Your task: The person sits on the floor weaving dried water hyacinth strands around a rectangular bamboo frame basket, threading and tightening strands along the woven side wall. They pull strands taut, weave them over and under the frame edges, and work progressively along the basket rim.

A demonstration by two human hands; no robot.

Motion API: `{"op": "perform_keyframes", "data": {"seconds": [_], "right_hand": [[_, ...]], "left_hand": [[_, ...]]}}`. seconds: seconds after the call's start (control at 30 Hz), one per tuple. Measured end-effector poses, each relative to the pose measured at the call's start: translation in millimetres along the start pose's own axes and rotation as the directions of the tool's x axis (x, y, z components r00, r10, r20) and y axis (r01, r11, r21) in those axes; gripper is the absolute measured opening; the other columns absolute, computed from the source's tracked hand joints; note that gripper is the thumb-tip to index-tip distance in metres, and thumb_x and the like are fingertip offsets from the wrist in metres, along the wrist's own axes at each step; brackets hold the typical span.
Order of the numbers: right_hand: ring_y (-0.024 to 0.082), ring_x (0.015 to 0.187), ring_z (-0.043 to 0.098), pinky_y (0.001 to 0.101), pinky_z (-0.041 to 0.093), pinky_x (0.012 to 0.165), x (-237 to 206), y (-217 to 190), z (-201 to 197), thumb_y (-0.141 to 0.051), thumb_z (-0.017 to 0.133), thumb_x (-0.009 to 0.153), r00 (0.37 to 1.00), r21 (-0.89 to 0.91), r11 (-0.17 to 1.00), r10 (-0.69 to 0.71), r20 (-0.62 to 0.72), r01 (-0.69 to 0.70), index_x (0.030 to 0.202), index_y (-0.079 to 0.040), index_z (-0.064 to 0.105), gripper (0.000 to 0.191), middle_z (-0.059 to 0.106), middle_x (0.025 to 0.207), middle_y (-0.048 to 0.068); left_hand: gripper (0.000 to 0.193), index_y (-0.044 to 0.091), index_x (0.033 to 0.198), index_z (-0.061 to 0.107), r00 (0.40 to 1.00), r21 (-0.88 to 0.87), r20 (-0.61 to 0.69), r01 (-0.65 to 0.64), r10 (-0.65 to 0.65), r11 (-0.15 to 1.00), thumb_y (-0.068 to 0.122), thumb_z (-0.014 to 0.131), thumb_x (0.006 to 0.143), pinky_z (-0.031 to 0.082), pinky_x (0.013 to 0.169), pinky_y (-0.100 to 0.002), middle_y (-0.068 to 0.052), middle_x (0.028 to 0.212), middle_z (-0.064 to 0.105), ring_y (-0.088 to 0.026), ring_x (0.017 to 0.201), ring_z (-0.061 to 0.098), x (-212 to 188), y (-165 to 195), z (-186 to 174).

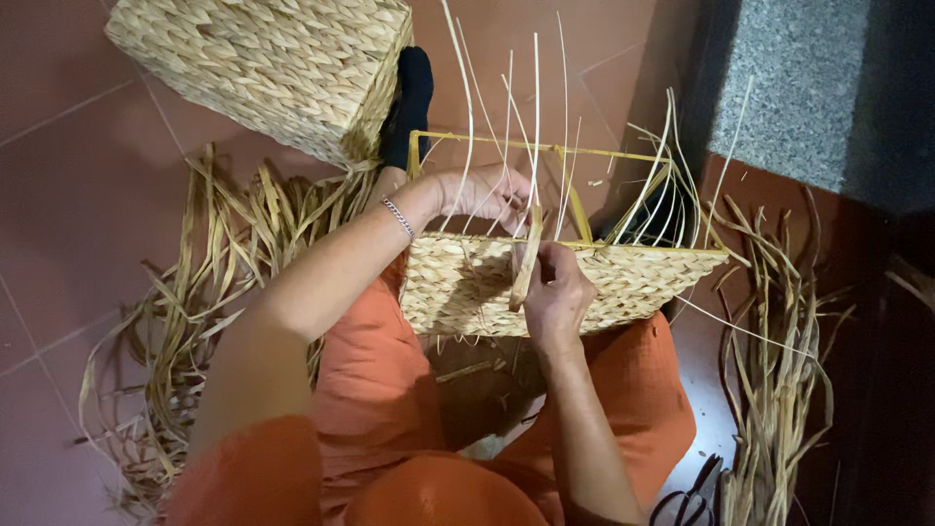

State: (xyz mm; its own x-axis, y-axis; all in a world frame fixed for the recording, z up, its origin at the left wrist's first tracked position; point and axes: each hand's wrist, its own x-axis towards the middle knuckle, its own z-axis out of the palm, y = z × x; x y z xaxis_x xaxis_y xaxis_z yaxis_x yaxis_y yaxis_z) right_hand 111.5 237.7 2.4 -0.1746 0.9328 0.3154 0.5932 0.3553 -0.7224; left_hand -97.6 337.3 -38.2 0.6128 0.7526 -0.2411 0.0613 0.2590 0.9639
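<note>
A half-woven straw basket (pixel 643 282) on a yellow wire frame (pixel 487 143) rests across my lap. My right hand (pixel 555 297) presses against its near woven wall, fingers closed on a flat straw strand (pixel 527 263) that runs up over the rim. My left hand (pixel 484 192) reaches inside the frame from the left, a silver bracelet on its wrist, fingers pinching the thin upright strands (pixel 535 117) near the top of that strand. Loose thin stakes stick up from the basket's rim.
A finished woven basket (pixel 263 63) lies on the red tiled floor at top left. Heaps of dry straw lie at left (pixel 185 292) and right (pixel 779 380). Black scissors (pixel 687 502) lie at the bottom right. A grey stone block (pixel 818 88) stands at top right.
</note>
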Motion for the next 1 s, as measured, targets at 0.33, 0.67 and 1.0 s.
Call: {"op": "perform_keyframes", "data": {"seconds": [0.33, 0.67, 1.0], "right_hand": [[0.011, 0.055, 0.07, 0.0259, 0.059, 0.046, -2, 24, 0, -0.012, 0.076, 0.093, 0.99, 0.18, 0.982, 0.043, 0.131, -0.066, 0.091, -0.002, 0.068, 0.013, 0.072, 0.068, 0.006], [0.029, 0.049, 0.063, 0.0421, 0.053, 0.05, -87, 107, -22, -0.026, 0.072, 0.086, 0.819, -0.374, 0.925, 0.268, 0.507, -0.071, 0.091, -0.005, 0.073, 0.022, 0.069, 0.058, 0.019], [0.043, 0.086, 0.07, 0.054, 0.056, 0.076, -120, 160, -19, -0.029, 0.077, 0.073, 0.787, -0.633, 0.774, 0.411, 0.46, -0.034, 0.105, -0.008, 0.068, 0.04, 0.072, 0.1, 0.02]], "left_hand": [[0.02, -0.001, 0.102, 0.069, 0.975, -0.032, -0.15, 0.161, -0.164, 0.986, 0.014, 0.078, 0.091, 0.06, 0.076, -0.036, -0.012, 0.093, 0.074, -0.021, 0.086, 0.072, -10, 12, 6], [0.022, 0.003, 0.105, 0.078, 0.999, 0.231, -0.026, 0.035, -0.03, 0.972, 0.008, 0.071, 0.086, 0.052, 0.079, -0.026, -0.005, 0.092, 0.076, -0.012, 0.086, 0.066, -16, 15, 2], [0.028, 0.0, 0.121, 0.07, 0.999, -0.087, -0.001, 0.036, -0.037, 0.996, 0.004, 0.062, 0.094, 0.06, 0.086, -0.028, -0.009, 0.105, 0.076, -0.016, 0.1, 0.074, -40, 27, -5]]}}
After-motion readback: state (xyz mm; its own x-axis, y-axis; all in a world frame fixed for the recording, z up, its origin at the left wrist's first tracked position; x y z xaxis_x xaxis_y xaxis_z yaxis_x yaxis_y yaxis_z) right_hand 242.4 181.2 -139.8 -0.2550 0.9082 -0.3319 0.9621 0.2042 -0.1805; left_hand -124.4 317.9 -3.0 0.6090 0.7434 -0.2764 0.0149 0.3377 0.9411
